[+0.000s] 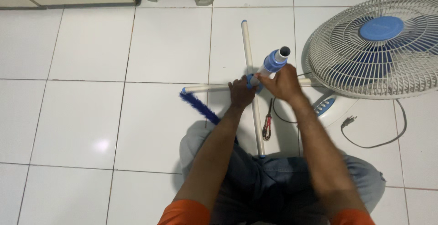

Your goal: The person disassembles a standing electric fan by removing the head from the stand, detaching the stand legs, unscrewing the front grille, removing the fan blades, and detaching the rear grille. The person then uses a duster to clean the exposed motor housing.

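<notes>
While both grip, left hand [241, 92] and right hand [284, 82] hold tubular plastic stand [275, 60].

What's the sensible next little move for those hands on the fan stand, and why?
Probably steady the cross base with the left hand while the right hand seats the blue-collared pole at the hub. Both hands already meet at the crossing, and the pole leans rather than standing upright. The screwdriver lies untouched nearby.

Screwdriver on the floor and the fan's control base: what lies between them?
In the head view, a loop of black power cord and the right forearm lie between the screwdriver and the fan base.
</notes>
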